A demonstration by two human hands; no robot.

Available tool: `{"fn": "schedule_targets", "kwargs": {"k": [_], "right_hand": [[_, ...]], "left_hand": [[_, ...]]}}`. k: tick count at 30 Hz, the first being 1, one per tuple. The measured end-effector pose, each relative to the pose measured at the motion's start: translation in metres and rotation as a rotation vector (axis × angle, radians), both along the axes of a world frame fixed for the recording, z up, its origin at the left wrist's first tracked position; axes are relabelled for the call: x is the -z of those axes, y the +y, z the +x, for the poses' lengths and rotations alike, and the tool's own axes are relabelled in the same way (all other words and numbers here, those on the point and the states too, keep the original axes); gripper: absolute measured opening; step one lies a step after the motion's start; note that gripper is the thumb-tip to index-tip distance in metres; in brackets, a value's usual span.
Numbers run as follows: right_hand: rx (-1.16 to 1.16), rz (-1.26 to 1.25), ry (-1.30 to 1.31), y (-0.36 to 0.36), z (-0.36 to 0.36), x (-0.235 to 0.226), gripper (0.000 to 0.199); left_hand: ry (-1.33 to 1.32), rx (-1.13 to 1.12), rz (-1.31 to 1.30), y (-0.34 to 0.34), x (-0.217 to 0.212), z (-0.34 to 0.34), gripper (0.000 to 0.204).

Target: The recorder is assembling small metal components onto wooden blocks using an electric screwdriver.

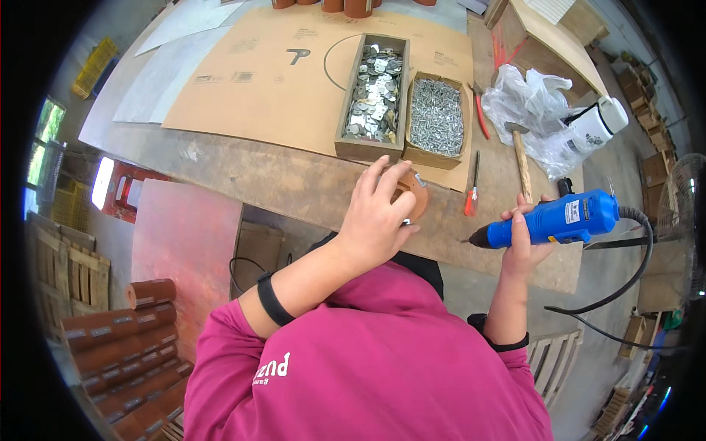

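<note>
My left hand (371,220) is closed over a brown round piece (419,192) at the near edge of the workbench. A small metal plate sits on the piece's rim; the palm and fingers hide much of the rest. Off to the right, my right hand (521,250) is wrapped round a blue corded electric screwdriver (562,222). Its black tip points left, toward the brown piece but apart from it. Just beyond my left hand stand a wooden tray (365,150) of loose metal plates and a cardboard box (434,159) full of screws.
A red-handled screwdriver (471,200), a hammer (523,162) and red-handled pliers (481,114) lie right of the box. Behind them are a plastic bag (526,99) and a white bottle (594,121). Brown cylinders (121,323) are stacked at lower left. The tool's black cable (647,257) loops at right.
</note>
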State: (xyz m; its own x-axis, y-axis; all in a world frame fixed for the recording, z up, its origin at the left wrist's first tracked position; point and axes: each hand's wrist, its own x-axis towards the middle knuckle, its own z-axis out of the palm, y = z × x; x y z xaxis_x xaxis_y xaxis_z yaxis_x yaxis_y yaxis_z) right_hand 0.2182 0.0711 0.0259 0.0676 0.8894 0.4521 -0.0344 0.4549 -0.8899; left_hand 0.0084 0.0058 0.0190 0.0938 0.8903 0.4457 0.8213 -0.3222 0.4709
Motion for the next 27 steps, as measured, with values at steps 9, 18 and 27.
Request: {"fn": "schedule_targets", "kwargs": {"k": [9, 18, 27], "right_hand": [[0.045, -0.03, 0.069, -0.006, 0.009, 0.004, 0.05], [0.066, -0.042, 0.08, 0.001, 0.013, 0.007, 0.049], [0.111, -0.045, 0.086, 0.003, 0.017, 0.011, 0.05]], "left_hand": [[-0.294, 0.028, -0.288, -0.018, -0.017, -0.054, 0.048], [-0.371, -0.01, -0.15, 0.004, 0.009, -0.026, 0.04], [-0.32, 0.209, -0.222, 0.032, -0.003, -0.028, 0.052]]}}
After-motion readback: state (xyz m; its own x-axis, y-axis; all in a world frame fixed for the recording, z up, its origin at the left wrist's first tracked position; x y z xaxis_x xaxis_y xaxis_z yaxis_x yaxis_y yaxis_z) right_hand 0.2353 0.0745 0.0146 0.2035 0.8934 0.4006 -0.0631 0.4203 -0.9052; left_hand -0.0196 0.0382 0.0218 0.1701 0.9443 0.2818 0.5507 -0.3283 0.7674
